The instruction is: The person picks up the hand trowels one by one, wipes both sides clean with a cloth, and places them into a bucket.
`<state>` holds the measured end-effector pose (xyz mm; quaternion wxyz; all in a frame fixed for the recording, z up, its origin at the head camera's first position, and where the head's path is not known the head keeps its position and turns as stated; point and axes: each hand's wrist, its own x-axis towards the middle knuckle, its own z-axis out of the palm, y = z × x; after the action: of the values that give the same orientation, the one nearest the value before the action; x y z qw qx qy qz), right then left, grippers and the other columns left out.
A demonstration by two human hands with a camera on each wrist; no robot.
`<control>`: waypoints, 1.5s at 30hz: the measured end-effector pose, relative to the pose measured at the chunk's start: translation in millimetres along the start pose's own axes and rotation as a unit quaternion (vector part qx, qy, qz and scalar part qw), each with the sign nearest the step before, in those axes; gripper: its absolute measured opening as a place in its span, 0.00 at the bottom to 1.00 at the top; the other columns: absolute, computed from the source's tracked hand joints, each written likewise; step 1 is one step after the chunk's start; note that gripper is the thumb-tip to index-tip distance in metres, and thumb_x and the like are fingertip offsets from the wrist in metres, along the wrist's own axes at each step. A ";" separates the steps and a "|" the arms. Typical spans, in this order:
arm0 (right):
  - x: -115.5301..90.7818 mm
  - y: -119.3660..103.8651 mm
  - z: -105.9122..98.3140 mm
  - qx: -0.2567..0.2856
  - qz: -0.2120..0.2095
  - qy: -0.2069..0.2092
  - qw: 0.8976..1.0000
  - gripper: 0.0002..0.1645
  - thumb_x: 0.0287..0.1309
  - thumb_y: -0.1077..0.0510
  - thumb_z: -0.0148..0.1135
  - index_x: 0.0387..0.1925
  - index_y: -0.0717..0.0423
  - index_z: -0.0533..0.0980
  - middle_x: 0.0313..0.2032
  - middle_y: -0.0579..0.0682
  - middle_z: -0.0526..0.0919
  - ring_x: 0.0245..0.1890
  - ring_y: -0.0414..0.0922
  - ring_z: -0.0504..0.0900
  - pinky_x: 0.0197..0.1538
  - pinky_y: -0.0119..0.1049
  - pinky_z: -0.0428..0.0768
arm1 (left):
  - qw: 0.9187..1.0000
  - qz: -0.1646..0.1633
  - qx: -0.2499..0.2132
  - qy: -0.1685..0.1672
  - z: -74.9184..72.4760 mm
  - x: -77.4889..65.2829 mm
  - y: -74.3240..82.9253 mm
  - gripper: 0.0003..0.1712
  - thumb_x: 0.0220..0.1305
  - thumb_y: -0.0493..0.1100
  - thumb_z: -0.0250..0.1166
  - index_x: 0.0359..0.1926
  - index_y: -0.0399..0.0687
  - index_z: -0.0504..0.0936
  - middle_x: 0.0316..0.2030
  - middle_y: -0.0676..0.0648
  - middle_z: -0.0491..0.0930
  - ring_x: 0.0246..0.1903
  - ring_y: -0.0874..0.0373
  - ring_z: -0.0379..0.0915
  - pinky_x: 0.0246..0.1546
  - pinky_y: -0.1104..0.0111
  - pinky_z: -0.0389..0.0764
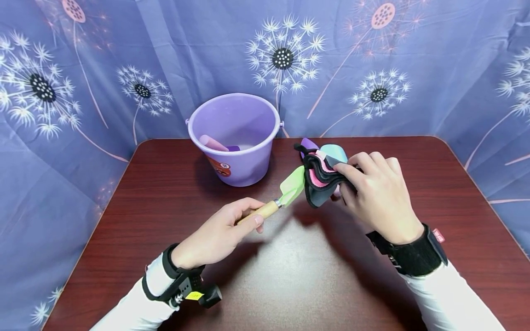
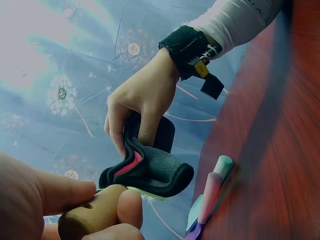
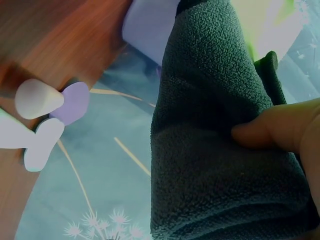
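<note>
My left hand point(image 1: 219, 236) grips the wooden handle of a small garden trowel point(image 1: 292, 186), its light green blade tilted up to the right. A folded dark grey cloth point(image 1: 319, 197) with black edging and pink layers is pinched in my right hand point(image 1: 378, 197). The cloth overlaps the blade's tip in the head view. Close up in the right wrist view, the thumb presses into the fuzzy cloth point(image 3: 215, 165). Behind the cloth lie toy shovels, one with a light blue blade point(image 1: 334, 151) and one with a purple blade point(image 1: 308, 144), partly hidden.
A purple bucket point(image 1: 252, 168) stands at the back of the table, left of the cloth. Inside it leans a toy shovel with a pink handle point(image 1: 213, 143). A blue curtain point(image 1: 207, 55) with dandelion prints hangs right behind the dark red tabletop point(image 1: 145, 193).
</note>
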<state>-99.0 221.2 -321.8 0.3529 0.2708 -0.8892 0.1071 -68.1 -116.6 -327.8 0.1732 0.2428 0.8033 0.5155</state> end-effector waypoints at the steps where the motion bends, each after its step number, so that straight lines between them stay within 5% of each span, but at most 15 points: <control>1: -0.2 0.8 0.7 0.000 0.000 0.004 1.000 0.18 0.60 0.61 0.55 0.46 0.58 0.86 0.39 0.56 0.80 0.36 0.60 0.73 0.37 0.57 0.63 | 1.000 -0.001 -0.001 0.000 0.0 0.1 0.5 0.09 0.82 0.46 0.58 0.56 0.58 0.81 0.34 0.53 0.79 0.23 0.60 0.60 0.27 0.67 0.64; 11: -2.5 4.3 3.6 -0.006 -0.002 0.013 1.000 0.17 0.56 0.64 0.60 0.46 0.58 0.86 0.38 0.56 0.80 0.35 0.60 0.72 0.36 0.58 0.63 | 0.997 -0.020 -0.075 -0.020 0.7 3.3 1.1 0.11 0.85 0.48 0.54 0.52 0.52 0.81 0.22 0.49 0.67 0.18 0.60 0.56 0.18 0.69 0.59; 21: -2.2 -4.1 5.6 -0.009 -0.035 -0.020 0.999 0.15 0.60 0.63 0.61 0.47 0.57 0.85 0.38 0.55 0.80 0.34 0.59 0.72 0.35 0.55 0.64 | 0.990 -0.032 -0.134 -0.026 0.3 5.8 0.8 0.13 0.86 0.46 0.52 0.53 0.44 0.79 0.26 0.37 0.69 0.20 0.59 0.56 0.19 0.70 0.57; 27: -1.7 -13.3 6.2 0.004 -0.048 -0.028 0.998 0.13 0.61 0.61 0.64 0.47 0.56 0.85 0.40 0.54 0.80 0.35 0.57 0.72 0.36 0.54 0.64 | 0.987 -0.032 -0.159 -0.022 0.2 6.5 -0.7 0.13 0.85 0.44 0.52 0.55 0.42 0.78 0.30 0.39 0.72 0.22 0.59 0.56 0.21 0.71 0.57; 45: 0.2 -25.5 1.0 0.036 -0.106 -0.059 0.992 0.21 0.70 0.59 0.48 0.49 0.54 0.87 0.48 0.55 0.83 0.41 0.57 0.74 0.41 0.53 0.65 | 0.984 -0.006 -0.175 0.026 -11.3 7.8 5.8 0.15 0.86 0.43 0.51 0.49 0.37 0.80 0.25 0.45 0.64 0.22 0.60 0.55 0.22 0.71 0.58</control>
<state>-85.5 199.5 -322.4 0.2993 0.3822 -0.8701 0.0852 -79.2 -118.5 -318.1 0.1949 0.1904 0.7061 0.6536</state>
